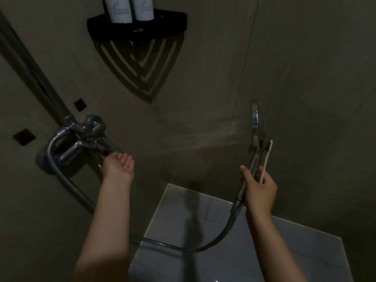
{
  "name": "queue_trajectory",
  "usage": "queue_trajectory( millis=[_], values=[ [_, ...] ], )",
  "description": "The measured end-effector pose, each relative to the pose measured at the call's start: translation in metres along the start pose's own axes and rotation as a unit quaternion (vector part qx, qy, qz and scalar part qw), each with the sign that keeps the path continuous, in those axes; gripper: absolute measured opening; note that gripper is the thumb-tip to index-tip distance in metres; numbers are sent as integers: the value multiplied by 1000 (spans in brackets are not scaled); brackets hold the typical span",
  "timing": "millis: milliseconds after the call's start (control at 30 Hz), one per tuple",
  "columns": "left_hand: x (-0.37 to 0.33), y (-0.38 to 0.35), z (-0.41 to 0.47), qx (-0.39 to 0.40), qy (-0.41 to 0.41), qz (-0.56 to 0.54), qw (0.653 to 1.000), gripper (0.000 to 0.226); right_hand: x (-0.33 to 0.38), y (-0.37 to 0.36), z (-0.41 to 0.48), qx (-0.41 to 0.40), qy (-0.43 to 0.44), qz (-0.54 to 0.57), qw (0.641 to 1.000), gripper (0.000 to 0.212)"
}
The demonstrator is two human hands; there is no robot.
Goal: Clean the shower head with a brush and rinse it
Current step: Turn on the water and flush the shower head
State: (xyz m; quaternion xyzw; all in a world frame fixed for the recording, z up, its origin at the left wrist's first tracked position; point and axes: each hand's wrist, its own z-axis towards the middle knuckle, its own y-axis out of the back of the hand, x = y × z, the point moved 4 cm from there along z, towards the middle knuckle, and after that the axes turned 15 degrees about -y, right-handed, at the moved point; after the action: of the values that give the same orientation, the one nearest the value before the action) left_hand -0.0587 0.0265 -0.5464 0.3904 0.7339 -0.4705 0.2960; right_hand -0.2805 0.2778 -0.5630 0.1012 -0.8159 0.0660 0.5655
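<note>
My right hand (259,191) grips the chrome handle of the shower head (255,119) together with a white toothbrush (266,159), bristles up beside the head. The head stands upright, edge-on to me, and sprays water leftward against the wall. My left hand (118,164) is palm-up, fingers apart, under the lever of the chrome mixer tap (81,139), touching it at the fingertips. A metal hose (183,248) loops from the tap down to the handle.
A black corner shelf (138,23) with two white bottles (128,9) hangs high in the wall corner. A chrome riser pipe (34,78) runs up left from the tap. Pale floor tiles (234,241) lie below.
</note>
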Motion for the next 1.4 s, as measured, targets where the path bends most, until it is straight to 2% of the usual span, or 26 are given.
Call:
queue_trajectory(
  millis=[133,400,933,1167,1300,1400],
  values=[
    [-2,1,-1,-3,1,-3,1000,44,0,3,0,-12,6,-18,1000,20],
    [-3,1,-2,-5,-1,-13,1000,46,-2,7,1,-38,0,-33,999,15],
    [2,13,0,15,-37,11,999,41,-4,-3,0,-19,1,-14,1000,16],
    [7,17,10,43,-52,43,997,42,-10,-18,2,-2,-22,-10,1000,32],
    [9,18,13,37,-63,55,996,41,-10,-25,-1,10,-18,-12,1000,4],
    [13,27,19,-13,-62,56,996,25,-11,-28,-2,15,-10,-13,1000,6]
  ],
)
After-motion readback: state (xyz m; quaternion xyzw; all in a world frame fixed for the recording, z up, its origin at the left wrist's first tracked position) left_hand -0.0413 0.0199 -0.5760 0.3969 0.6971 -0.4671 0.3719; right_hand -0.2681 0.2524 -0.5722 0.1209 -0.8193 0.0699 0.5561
